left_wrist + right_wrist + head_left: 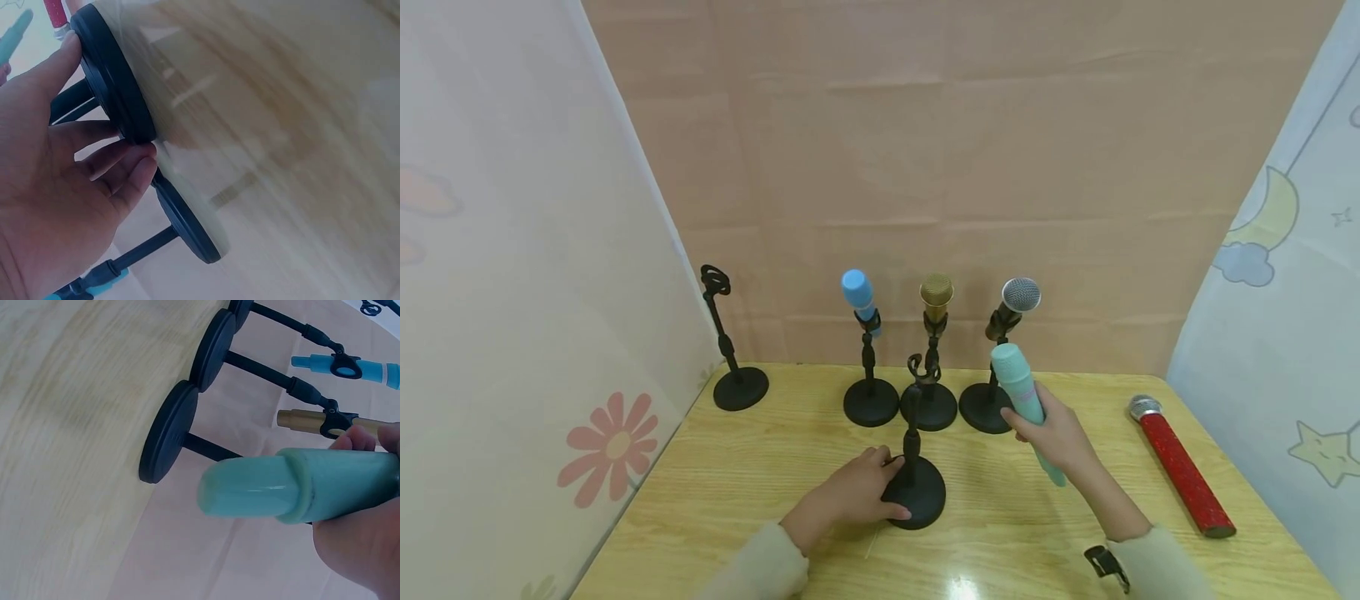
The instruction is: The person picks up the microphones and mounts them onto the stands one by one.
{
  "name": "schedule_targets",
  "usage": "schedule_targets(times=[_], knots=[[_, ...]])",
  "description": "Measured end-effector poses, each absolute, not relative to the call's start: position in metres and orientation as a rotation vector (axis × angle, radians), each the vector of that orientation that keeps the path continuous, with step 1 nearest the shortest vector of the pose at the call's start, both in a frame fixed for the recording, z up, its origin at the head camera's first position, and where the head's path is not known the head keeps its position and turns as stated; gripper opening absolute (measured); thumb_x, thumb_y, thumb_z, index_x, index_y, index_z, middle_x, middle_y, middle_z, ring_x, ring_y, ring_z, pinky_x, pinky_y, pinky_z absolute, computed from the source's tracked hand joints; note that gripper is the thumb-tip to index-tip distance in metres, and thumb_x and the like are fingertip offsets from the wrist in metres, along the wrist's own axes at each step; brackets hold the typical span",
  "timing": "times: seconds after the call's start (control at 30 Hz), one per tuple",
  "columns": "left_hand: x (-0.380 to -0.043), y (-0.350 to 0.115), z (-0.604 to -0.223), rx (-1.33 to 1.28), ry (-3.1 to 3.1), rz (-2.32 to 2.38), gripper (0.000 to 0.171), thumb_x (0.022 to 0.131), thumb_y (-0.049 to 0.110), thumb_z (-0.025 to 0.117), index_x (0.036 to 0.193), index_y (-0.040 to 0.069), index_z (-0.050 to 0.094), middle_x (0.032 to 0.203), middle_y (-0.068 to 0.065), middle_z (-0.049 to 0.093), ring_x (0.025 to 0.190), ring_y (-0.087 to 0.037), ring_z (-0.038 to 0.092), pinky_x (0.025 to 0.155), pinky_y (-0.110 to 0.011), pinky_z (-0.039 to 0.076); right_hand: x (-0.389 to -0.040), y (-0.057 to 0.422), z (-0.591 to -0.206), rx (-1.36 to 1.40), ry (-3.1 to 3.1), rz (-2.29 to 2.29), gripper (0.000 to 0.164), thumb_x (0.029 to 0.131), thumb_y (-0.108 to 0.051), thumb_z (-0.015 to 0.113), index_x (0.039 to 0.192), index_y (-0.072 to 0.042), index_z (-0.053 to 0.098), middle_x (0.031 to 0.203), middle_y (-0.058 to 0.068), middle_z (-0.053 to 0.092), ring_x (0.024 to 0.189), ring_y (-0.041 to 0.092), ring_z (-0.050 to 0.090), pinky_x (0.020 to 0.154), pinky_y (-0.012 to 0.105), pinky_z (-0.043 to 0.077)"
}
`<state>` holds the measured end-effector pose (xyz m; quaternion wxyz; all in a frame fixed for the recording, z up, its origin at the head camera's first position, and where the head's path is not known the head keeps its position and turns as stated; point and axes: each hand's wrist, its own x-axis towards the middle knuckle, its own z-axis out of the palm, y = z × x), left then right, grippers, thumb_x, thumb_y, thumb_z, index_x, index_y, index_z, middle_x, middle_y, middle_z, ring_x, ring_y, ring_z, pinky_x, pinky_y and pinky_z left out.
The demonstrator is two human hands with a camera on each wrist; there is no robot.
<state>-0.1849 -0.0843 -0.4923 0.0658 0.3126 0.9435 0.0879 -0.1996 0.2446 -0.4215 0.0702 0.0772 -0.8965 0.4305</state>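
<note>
Mint-green and cylindrical, one microphone (1018, 379) sits right of centre in the head view, the right hand (1054, 432) curling its fingers round it. At lower centre, the left hand (859, 490) grips a black clip-topped stand (912, 446), thumb and fingers round its circular base (925, 492). Best, I'd judge, to keep that base flat and the microphone clear of the silver-mesh microphone (1021, 295).

Behind the near stand (912, 450), three stands (871, 404) hold microphones (936, 293).
</note>
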Motion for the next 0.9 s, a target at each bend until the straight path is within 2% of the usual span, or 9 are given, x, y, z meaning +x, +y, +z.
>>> schedule_targets(times=[0.07,0.27,0.4,0.5,0.77,0.9], knots=[[-0.184,-0.081,-0.492,0.957,2.857,0.253,0.088,0.087,0.068,0.064,0.151,0.01,0.049,0.123,-0.003,0.053,0.106,-0.013,0.051,0.091,-0.029,0.051,-0.202,0.242,-0.419,0.223,-2.662,1.31,0.053,0.098,-0.041,0.067,0.132,-0.004,0.051,0.108,0.02,0.067,0.08,0.022,0.07,0.071,0.042,0.055],[-0.184,-0.07,-0.492,0.948,2.883,0.21,0.09,0.087,0.072,0.06,0.151,0.011,0.049,0.123,-0.004,0.052,0.108,-0.015,0.051,0.093,-0.032,0.051,-0.206,0.229,-0.406,0.211,-2.508,1.444,0.049,0.098,-0.04,0.067,0.126,-0.002,0.054,0.114,0.021,0.064,0.093,0.031,0.07,0.082,0.05,0.054],[-0.184,-0.062,-0.494,0.936,2.898,0.179,0.09,0.087,0.074,0.057,0.152,0.012,0.048,0.124,-0.006,0.052,0.111,-0.017,0.052,0.095,-0.033,0.051,-0.209,0.22,-0.398,0.249,-2.443,1.52,0.052,0.099,-0.037,0.067,0.133,-0.002,0.051,0.127,0.023,0.06,0.113,0.038,0.062,0.093,0.057,0.05],[-0.183,-0.058,-0.497,0.933,2.903,0.172,0.09,0.088,0.074,0.056,0.152,0.011,0.048,0.125,-0.007,0.052,0.113,-0.018,0.052,0.096,-0.034,0.051,-0.211,0.214,-0.394,0.265,-2.429,1.554,0.053,0.099,-0.038,0.067,0.137,-0.004,0.05,0.132,0.021,0.058,0.121,0.039,0.056,0.098,0.059,0.046],[-0.18,-0.053,-0.497,0.925,2.905,0.153,0.09,0.089,0.075,0.053,0.152,0.011,0.047,0.141,-0.007,0.05,0.128,-0.021,0.051,0.103,-0.038,0.049,-0.216,0.203,-0.384,0.288,-2.389,1.562,0.048,0.099,-0.037,0.066,0.129,-0.002,0.052,0.123,0.019,0.059,0.113,0.034,0.056,0.097,0.055,0.045],[-0.179,-0.051,-0.493,0.935,2.921,0.102,0.09,0.089,0.075,0.052,0.151,0.01,0.048,0.145,-0.006,0.051,0.13,-0.022,0.051,0.103,-0.039,0.049,-0.218,0.197,-0.378,0.327,-2.336,1.575,0.042,0.1,-0.032,0.067,0.124,-0.001,0.052,0.116,0.017,0.06,0.106,0.029,0.058,0.094,0.05,0.045]])
